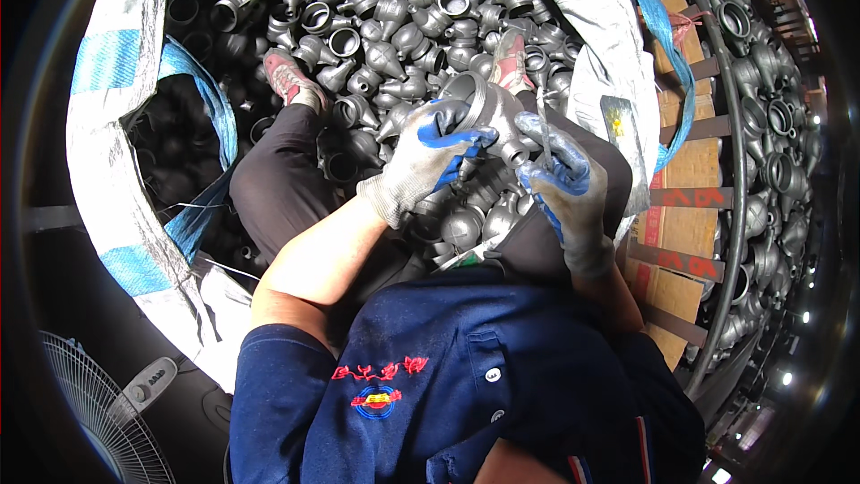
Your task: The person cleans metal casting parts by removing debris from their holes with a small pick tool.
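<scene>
My left hand (436,145), in a grey glove with blue-coated fingers, is closed around a dark grey hollow fitting (503,112). The fitting has a wide ribbed collar at its far left end and a narrow round spout facing me. Close by its spout, my right hand (566,175), gloved alike, is closed on a thin, narrow metal tool (543,125) that points up and away. Whether this is a file or a blade I cannot make out. Both hands are above my lap, between my spread knees.
A large white woven bulk bag (112,139) with blue straps surrounds a heap of similar grey fittings (385,31); my shoes rest among them. On the right, cardboard (685,161) stands behind metal bars, with more fittings (779,116) beyond. A fan (98,403) stands lower left.
</scene>
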A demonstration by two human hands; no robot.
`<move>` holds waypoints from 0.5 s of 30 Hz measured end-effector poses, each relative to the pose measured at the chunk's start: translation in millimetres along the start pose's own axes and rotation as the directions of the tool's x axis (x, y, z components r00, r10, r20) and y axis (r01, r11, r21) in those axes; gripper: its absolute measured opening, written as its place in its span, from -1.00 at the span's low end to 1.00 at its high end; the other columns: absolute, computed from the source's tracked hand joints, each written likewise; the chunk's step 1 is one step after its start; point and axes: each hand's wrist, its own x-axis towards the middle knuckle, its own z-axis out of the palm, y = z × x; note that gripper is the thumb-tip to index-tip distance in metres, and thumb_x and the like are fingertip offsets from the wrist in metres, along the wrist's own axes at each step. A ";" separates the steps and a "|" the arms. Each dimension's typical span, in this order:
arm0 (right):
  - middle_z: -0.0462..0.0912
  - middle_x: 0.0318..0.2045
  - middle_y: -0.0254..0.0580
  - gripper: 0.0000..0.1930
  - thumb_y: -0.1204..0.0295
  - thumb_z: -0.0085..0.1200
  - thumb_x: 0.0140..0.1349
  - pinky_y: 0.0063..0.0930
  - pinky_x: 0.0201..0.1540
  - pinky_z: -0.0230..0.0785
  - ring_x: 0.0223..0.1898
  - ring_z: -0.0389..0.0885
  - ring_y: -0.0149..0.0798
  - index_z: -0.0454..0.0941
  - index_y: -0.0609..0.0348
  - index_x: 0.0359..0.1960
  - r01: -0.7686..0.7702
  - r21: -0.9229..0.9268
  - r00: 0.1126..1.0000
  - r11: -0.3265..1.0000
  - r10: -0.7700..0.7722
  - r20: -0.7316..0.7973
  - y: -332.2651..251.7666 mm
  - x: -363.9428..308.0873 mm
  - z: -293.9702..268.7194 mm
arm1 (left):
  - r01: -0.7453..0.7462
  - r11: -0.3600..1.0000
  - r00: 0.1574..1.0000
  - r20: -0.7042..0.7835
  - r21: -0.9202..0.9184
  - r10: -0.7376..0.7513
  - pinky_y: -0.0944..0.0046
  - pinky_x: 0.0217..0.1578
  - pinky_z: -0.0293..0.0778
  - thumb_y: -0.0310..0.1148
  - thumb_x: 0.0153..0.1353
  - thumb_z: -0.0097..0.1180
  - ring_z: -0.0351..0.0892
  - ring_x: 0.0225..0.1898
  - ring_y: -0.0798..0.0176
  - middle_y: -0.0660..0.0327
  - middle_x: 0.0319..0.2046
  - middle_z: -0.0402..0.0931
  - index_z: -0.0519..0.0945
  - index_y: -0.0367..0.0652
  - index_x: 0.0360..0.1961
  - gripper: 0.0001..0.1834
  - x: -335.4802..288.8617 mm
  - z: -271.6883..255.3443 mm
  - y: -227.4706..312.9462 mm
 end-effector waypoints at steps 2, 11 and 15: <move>0.60 -0.04 -0.10 -0.54 0.72 0.17 0.08 -0.56 0.05 0.42 -0.06 0.57 -0.41 0.44 0.48 0.07 -0.008 -0.030 1.000 1.000 0.008 -0.009 0.3 0.0 0.7 | -0.030 0.996 0.999 -0.039 -0.079 0.027 0.44 -0.48 0.43 -0.47 0.19 0.18 0.51 -0.43 0.49 0.27 -0.40 0.57 0.57 -0.30 -0.27 -0.87 -1.3 1.7 1.2; 0.60 -0.03 -0.07 -0.58 0.70 0.14 0.14 -0.55 0.02 0.44 -0.05 0.57 -0.40 0.45 0.46 0.08 -0.085 0.113 0.996 0.990 0.084 0.017 -13.1 3.2 -0.2 | 0.011 1.000 0.998 0.058 -0.005 -0.011 0.39 -0.27 0.54 -0.54 0.22 0.10 0.62 -0.28 0.37 0.16 -0.26 0.63 0.59 -0.37 -0.12 -0.79 8.3 -10.1 -6.7; 0.59 0.00 -0.05 -0.57 0.71 0.13 0.14 -0.55 0.02 0.45 -0.03 0.56 -0.39 0.45 0.45 0.09 -0.067 0.073 0.998 0.995 0.066 0.019 -11.6 2.6 2.8 | -0.005 0.997 0.999 0.045 0.081 0.001 0.41 -0.29 0.52 -0.53 0.22 0.10 0.60 -0.32 0.41 0.19 -0.28 0.63 0.59 -0.34 -0.13 -0.80 8.2 -11.6 -6.4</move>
